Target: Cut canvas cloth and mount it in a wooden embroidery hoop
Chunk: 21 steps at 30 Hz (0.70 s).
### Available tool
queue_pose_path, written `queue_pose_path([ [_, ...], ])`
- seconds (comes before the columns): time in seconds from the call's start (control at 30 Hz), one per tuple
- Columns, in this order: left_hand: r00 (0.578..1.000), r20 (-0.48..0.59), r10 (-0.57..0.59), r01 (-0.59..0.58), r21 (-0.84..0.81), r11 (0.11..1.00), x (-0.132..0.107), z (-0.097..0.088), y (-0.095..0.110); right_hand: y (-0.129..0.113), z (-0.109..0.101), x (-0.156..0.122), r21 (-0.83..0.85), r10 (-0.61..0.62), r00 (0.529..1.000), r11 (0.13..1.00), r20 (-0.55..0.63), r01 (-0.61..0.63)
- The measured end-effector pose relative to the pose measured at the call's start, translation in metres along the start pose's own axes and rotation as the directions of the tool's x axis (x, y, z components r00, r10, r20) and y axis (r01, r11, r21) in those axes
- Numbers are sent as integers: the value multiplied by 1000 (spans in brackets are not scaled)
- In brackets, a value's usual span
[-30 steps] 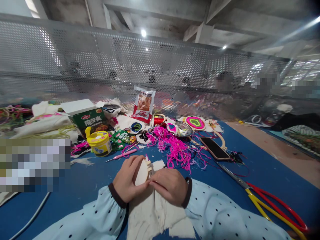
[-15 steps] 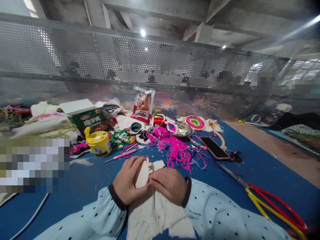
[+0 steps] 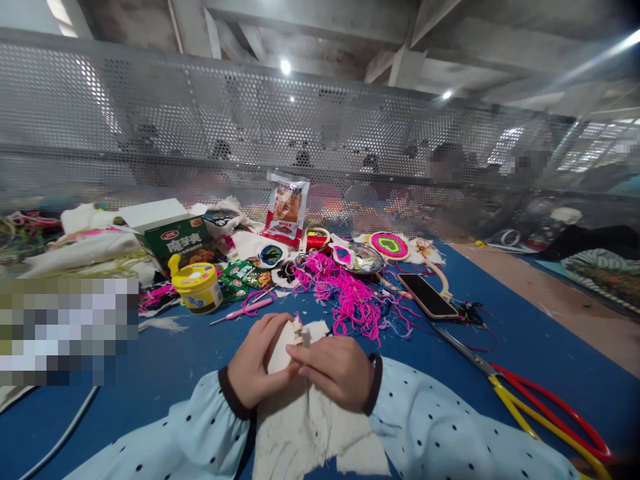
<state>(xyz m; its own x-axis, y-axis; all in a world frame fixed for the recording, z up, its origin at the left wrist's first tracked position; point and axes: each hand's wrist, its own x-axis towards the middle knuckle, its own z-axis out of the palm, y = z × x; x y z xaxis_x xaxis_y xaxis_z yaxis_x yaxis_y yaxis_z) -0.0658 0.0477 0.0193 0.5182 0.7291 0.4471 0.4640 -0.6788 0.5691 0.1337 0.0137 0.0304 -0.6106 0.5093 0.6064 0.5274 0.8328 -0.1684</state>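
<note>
A small wooden embroidery hoop [image 3: 281, 353] with white cloth stretched in it stands tilted near the table's front edge. My left hand [image 3: 260, 363] curls round its left side, thumb along the bottom. On the other side, my right hand [image 3: 337, 370] has its fingertips pinched at the hoop's edge, just below the wooden clasp [image 3: 299, 333]. Loose white cloth [image 3: 305, 433] hangs from the hoop down towards me. A pink-handled punch needle [image 3: 243, 311] lies on the blue table beyond my left hand.
Tangled pink yarn [image 3: 350, 293] lies ahead. A phone [image 3: 429, 296] and large scissors [image 3: 493, 373] are on the right. To the left stand a yellow tub [image 3: 200, 288] and a green box [image 3: 175, 240]. Behind runs a perforated metal screen [image 3: 325, 147].
My right fingertips have moved slightly up and left along the hoop's edge by the clasp. The hoop has turned a little; my left hand still holds it.
</note>
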Motion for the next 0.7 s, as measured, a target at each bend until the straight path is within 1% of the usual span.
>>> queue_pose_path([
  [0.07, 1000, 4, -28, 28, -73, 997, 0, 1, 0, 0, 0, 0, 6, 13, 1000, 1000, -1, -13],
  [0.13, 996, 1, -84, 83, -155, 984, 0, 2, -3, 1, 0, -1, 8, 38, 999, 999, -3, -38],
  [0.23, 975, -6, -224, 212, -299, 930, -1, 5, -11, 3, 1, -3, 5, 67, 997, 998, -24, -67],
  [0.3, 956, -13, -293, 271, -347, 898, -1, 5, -17, 2, 2, -4, 6, 67, 997, 998, -45, -67],
  [0.33, 953, -23, -301, 276, -340, 899, -1, 4, -18, 2, 2, -4, 12, 75, 996, 997, -56, -74],
  [0.37, 958, -30, -286, 262, -312, 913, -1, 4, -18, 1, 2, -4, 22, 90, 994, 996, -64, -88],
  [0.43, 977, -37, -209, 196, -225, 955, 0, 2, -16, 0, 2, -3, 35, 121, 991, 992, -62, -119],
  [0.53, 993, -26, -116, 112, -140, 984, -1, 2, -9, 0, 1, -3, 6, 87, 996, 996, -26, -87],
  [0.6, 994, -23, -108, 104, -128, 986, -1, 3, -7, 0, 1, -3, -6, 84, 996, 996, -39, -84],
  [0.7, 991, 0, -132, 131, -140, 981, -3, 5, -10, 1, 1, -4, 0, 126, 986, 992, -106, -126],
])
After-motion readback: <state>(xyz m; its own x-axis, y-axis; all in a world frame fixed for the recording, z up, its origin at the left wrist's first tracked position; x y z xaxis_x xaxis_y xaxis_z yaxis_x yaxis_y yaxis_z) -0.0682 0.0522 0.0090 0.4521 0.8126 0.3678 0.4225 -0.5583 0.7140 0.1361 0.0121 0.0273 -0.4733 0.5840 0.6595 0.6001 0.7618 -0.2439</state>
